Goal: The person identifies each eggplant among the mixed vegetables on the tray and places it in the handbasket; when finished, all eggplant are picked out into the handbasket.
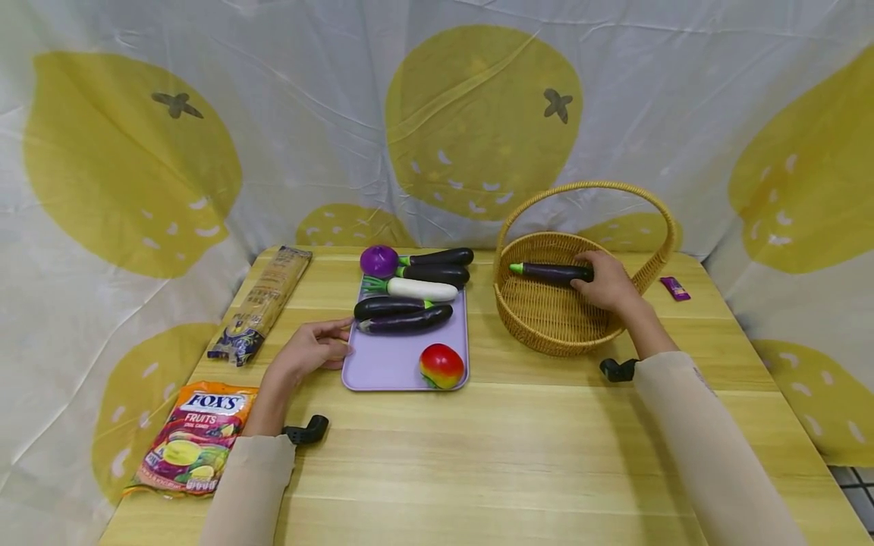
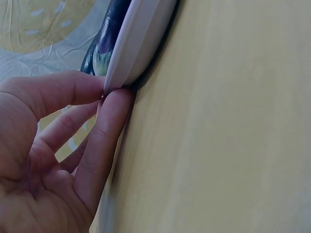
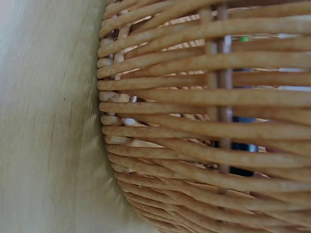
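My left hand [image 1: 312,352] pinches the left rim of a lilac tray [image 1: 385,365] between thumb and finger; the left wrist view shows the rim [image 2: 138,43] between them. On the tray lie two eggplants [image 1: 406,320], a white radish [image 1: 422,290] and a red-yellow mango [image 1: 441,365]. Two more eggplants [image 1: 437,274] and a purple onion [image 1: 378,262] sit at its far end. Inside the wicker basket [image 1: 539,327], my right hand [image 1: 606,282] holds an eggplant [image 1: 549,273] by its dark end, green tip pointing left. Basket weave [image 3: 194,107] hides most of that hand in the right wrist view.
A long pack of noodles [image 1: 262,303] and an orange FOX'S candy bag [image 1: 194,440] lie along the table's left side. A small purple packet [image 1: 675,288] is right of the basket, whose tall handle [image 1: 587,184] arches over it. Printed cloth [image 1: 328,114] hangs behind the table.
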Motion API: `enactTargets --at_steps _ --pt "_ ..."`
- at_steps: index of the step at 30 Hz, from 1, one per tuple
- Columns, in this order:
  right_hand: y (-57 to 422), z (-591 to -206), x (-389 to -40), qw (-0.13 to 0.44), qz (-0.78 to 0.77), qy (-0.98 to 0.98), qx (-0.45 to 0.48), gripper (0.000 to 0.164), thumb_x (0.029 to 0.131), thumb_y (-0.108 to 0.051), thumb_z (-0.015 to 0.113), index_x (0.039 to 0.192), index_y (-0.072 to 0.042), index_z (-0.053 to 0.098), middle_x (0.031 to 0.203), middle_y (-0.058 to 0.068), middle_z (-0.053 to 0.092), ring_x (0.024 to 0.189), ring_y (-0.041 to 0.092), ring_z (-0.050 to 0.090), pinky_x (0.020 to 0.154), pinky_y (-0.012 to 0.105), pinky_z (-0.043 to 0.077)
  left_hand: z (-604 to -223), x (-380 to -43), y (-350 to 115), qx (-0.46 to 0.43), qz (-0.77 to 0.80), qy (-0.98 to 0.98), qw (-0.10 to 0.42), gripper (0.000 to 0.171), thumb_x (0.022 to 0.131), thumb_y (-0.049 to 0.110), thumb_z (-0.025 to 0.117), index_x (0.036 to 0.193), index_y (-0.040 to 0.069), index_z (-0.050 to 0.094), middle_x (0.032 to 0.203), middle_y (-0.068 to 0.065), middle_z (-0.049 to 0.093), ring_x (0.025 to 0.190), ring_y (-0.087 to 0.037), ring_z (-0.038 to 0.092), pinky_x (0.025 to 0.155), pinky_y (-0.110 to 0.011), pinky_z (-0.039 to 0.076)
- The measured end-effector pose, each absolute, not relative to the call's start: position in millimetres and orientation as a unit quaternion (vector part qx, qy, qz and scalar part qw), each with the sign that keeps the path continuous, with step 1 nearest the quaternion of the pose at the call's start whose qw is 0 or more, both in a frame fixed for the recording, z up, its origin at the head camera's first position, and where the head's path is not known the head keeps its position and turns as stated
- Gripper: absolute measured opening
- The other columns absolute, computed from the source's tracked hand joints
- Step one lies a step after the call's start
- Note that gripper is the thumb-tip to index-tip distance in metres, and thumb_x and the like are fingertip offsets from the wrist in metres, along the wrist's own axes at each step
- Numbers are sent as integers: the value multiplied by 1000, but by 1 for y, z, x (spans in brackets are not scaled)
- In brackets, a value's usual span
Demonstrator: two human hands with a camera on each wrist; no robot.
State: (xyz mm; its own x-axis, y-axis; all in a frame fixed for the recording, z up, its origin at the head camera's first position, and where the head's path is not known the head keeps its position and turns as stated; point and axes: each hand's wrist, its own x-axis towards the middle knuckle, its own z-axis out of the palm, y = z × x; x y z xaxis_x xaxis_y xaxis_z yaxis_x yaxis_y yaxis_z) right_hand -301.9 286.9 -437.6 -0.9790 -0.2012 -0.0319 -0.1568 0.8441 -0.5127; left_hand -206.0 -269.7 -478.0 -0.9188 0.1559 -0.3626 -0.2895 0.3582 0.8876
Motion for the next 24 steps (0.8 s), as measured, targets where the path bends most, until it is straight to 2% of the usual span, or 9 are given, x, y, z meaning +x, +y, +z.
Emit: enactTargets --at_steps 6,8,13,17,24 --pt "288 -430 -285 12 -289 952 -102 56 101 -22 66 148 3 49 152 29 45 140 52 39 114 68 34 -480 -206 -270 -33 564 801 198 69 95 7 72 157 14 45 133 -21 58 97 -11 68 82 -32 63" --pt "288 -428 -279 7 -295 950 -103 57 101 -25 66 148 2 49 149 29 48 135 50 45 110 67 38 -479 -207 -269 -31 564 802 197 69 95 8 72 157 15 45 134 -21 57 98 -11 68 83 -32 63" --pt "286 -424 -263 8 -320 941 -106 58 102 -30 65 149 1 49 144 29 53 128 47 52 106 64 43 -478 -208 -269 -31 561 803 198 69 94 8 73 157 14 45 135 -22 57 97 -12 68 84 -32 63" --pt "279 -422 -252 9 -354 928 -113 59 102 -35 65 148 -1 49 146 27 53 131 47 53 108 63 45 -478 -211 -271 -35 564 799 204 69 92 7 75 155 11 47 131 -21 58 95 -13 69 83 -34 64" --pt "258 -421 -233 3 -408 903 -136 52 102 -31 66 146 -5 52 144 23 55 131 43 56 111 57 46 -479 -212 -273 -40 569 795 207 68 92 5 75 154 8 48 128 -19 59 95 -14 70 83 -35 64"
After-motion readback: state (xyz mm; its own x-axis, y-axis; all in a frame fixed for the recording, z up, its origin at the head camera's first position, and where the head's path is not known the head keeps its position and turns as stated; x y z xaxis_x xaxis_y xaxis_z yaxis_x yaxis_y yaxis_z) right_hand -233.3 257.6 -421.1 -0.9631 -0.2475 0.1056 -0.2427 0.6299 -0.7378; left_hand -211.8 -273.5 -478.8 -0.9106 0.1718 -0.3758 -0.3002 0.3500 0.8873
